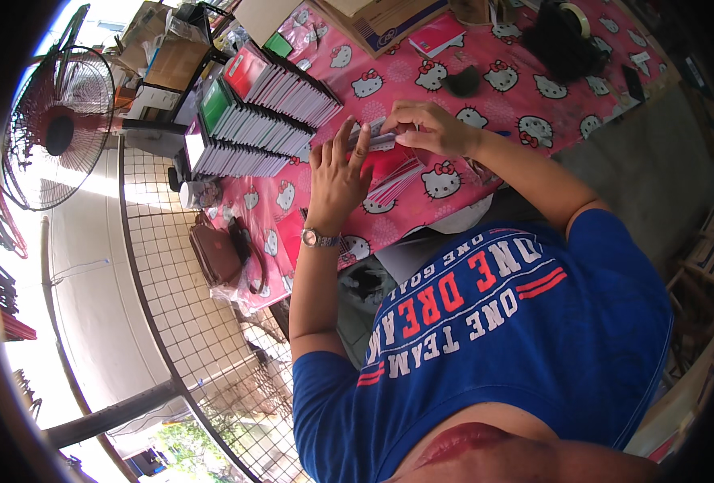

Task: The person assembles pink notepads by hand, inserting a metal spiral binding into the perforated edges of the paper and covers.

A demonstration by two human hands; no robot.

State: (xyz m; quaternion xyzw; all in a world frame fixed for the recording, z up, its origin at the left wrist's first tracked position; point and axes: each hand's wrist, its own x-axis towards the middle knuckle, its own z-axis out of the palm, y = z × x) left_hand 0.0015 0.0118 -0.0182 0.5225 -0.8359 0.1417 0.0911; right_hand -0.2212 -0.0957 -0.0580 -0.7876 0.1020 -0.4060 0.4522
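Observation:
A red-covered notebook (387,165) with fanned white pages lies at the near edge of the table, under both hands. Along its far edge runs a narrow pale strip (382,139), partly hidden by fingers. My right hand (431,129) has its fingers bent and pinched on that edge. My left hand (339,173), with a watch on its wrist, has its fingers stretched and apart, tips reaching to the notebook's left side. To the left stand stacks of spiral-bound notebooks: red-covered (286,90), green-covered (252,122) and purple-covered (232,153).
A pink patterned cloth (405,221) covers the table. Toward the back are a cardboard box (393,28), a pink booklet (437,36), a dark pouch-like item (461,82) and a tape roll (576,20). A brown bag (218,253) sits at the left edge, near a standing fan (59,129).

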